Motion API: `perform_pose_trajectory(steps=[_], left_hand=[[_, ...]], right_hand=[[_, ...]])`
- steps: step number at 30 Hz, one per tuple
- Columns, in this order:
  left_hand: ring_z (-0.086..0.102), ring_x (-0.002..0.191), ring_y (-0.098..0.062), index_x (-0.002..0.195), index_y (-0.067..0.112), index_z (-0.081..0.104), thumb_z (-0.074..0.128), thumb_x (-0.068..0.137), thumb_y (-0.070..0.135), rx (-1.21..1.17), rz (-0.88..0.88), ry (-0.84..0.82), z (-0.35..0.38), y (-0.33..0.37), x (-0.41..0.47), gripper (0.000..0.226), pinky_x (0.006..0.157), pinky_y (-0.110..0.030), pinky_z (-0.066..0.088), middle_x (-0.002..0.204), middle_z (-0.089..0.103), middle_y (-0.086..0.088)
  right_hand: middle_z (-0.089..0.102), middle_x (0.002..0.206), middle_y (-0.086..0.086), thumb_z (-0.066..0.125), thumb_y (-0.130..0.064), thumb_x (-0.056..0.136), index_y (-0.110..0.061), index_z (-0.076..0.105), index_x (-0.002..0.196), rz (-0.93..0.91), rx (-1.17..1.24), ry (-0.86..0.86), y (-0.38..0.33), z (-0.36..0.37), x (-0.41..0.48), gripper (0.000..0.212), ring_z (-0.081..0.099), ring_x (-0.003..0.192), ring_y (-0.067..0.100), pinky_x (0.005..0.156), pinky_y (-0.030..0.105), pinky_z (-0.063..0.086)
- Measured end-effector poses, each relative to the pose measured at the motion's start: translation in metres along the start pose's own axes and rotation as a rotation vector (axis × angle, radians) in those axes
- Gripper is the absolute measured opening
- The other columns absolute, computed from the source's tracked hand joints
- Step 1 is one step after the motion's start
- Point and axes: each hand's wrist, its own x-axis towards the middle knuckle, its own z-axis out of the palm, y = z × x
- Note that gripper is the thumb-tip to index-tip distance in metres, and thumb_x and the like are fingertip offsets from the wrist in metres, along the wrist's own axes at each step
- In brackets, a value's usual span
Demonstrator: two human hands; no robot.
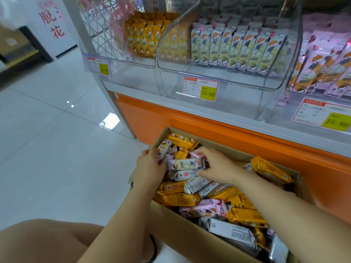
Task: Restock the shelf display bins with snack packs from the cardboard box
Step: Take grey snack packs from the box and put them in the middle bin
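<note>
The cream snack pack [183,164] lies crosswise on top of the heap, right between my hands. My left hand [150,165] curls round its left end. My right hand [215,165] pinches the right end, thumb under, fingers over. Under both hands is the cardboard box [190,238], plain brown, full of loose oblong packs in shiny foil: orange, pink, cream. Lower layers are buried, and the box's near right corner is cut off by the frame edge. Pack print too blurred to read. Beyond my hands and higher up are clear plastic bins [224,80] with curved fronts, packs upright in rows. The leftmost bin is blurred. The orange shelf base [190,118] sits just past the box, with glossy white floor tiles [47,130] left of my left hand.
</note>
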Motion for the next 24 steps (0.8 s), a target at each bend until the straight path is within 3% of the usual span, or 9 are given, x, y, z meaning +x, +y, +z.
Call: perform_pose_trajectory(steps=[2, 4, 7, 9, 11, 15, 18, 21, 24], left_hand=[[0.051, 0.111, -0.032, 0.133, 0.018, 0.052, 0.056, 0.089, 0.023, -0.005, 0.011, -0.014, 0.002, 0.000, -0.001, 0.044, 0.088, -0.046, 0.050, 0.128, 0.054, -0.012], [0.053, 0.106, -0.029, 0.132, 0.022, 0.052, 0.056, 0.088, 0.022, -0.031, 0.015, -0.020, 0.003, 0.001, -0.001, 0.044, 0.087, -0.042, 0.049, 0.124, 0.053, -0.011], [0.049, 0.089, -0.015, 0.134, 0.023, 0.048, 0.057, 0.089, 0.019, -0.097, 0.032, -0.043, 0.000, 0.002, -0.002, 0.046, 0.078, -0.028, 0.044, 0.125, 0.048, -0.007], [0.047, 0.084, -0.014, 0.131, 0.023, 0.052, 0.056, 0.091, 0.018, -0.131, 0.034, -0.058, 0.000, 0.002, -0.004, 0.041, 0.075, -0.026, 0.043, 0.129, 0.045, -0.007], [0.050, 0.084, -0.015, 0.125, 0.025, 0.057, 0.056, 0.091, 0.016, -0.153, 0.019, -0.068, -0.002, 0.000, -0.006, 0.035, 0.074, -0.028, 0.047, 0.129, 0.047, -0.006], [0.062, 0.069, -0.024, 0.117, 0.027, 0.059, 0.055, 0.089, 0.013, -0.200, 0.020, -0.102, -0.007, 0.003, -0.010, 0.032, 0.064, -0.040, 0.055, 0.092, 0.058, 0.001], [0.061, 0.065, -0.026, 0.113, 0.030, 0.058, 0.055, 0.088, 0.010, -0.226, 0.027, -0.129, -0.008, 0.002, -0.012, 0.032, 0.062, -0.043, 0.054, 0.081, 0.059, 0.003], [0.058, 0.064, -0.028, 0.112, 0.034, 0.056, 0.052, 0.090, 0.010, -0.262, 0.020, -0.174, -0.011, 0.002, -0.014, 0.033, 0.059, -0.041, 0.053, 0.083, 0.063, -0.005], [0.062, 0.073, -0.026, 0.107, 0.039, 0.054, 0.051, 0.091, 0.015, -0.301, 0.010, -0.195, -0.015, 0.003, -0.016, 0.029, 0.063, -0.042, 0.055, 0.086, 0.062, 0.002]], right_hand=[[0.028, 0.152, -0.002, 0.072, -0.037, 0.082, -0.031, 0.033, 0.143, -0.017, 0.001, -0.107, -0.002, -0.004, -0.002, 0.072, 0.033, 0.135, 0.018, 0.109, 0.034, 0.030], [0.024, 0.154, -0.002, 0.075, -0.036, 0.079, -0.032, 0.029, 0.145, -0.015, -0.014, -0.218, -0.004, -0.009, -0.004, 0.081, 0.040, 0.129, 0.014, 0.107, 0.030, 0.031], [0.030, 0.151, 0.001, 0.074, -0.023, 0.081, -0.034, 0.023, 0.146, -0.008, -0.028, -0.292, -0.001, -0.012, -0.002, 0.083, 0.044, 0.074, -0.006, 0.072, 0.016, 0.041], [0.033, 0.149, 0.003, 0.073, -0.019, 0.082, -0.035, 0.023, 0.144, 0.009, -0.028, -0.296, 0.003, -0.011, 0.001, 0.081, 0.041, 0.066, -0.004, 0.058, 0.015, 0.034], [0.031, 0.150, 0.003, 0.073, -0.021, 0.082, -0.037, 0.023, 0.143, 0.014, -0.025, -0.295, 0.004, -0.010, 0.002, 0.080, 0.044, 0.074, -0.001, 0.063, 0.018, 0.035], [0.034, 0.148, 0.003, 0.077, -0.027, 0.078, -0.038, 0.024, 0.141, 0.033, 0.035, -0.292, 0.006, -0.009, 0.003, 0.082, 0.048, 0.101, 0.012, 0.082, 0.025, 0.038], [0.038, 0.143, 0.001, 0.082, -0.035, 0.072, -0.041, 0.029, 0.134, 0.037, 0.074, -0.273, 0.007, -0.006, -0.001, 0.082, 0.051, 0.110, 0.017, 0.093, 0.033, 0.043], [0.047, 0.127, 0.003, 0.082, -0.036, 0.071, -0.041, 0.032, 0.127, 0.015, 0.121, -0.207, 0.002, -0.003, -0.008, 0.075, 0.057, 0.100, 0.019, 0.084, 0.038, 0.048], [0.048, 0.120, 0.002, 0.081, -0.037, 0.071, -0.040, 0.037, 0.124, -0.009, 0.128, -0.106, -0.003, -0.005, -0.014, 0.069, 0.055, 0.098, 0.017, 0.080, 0.034, 0.047]])
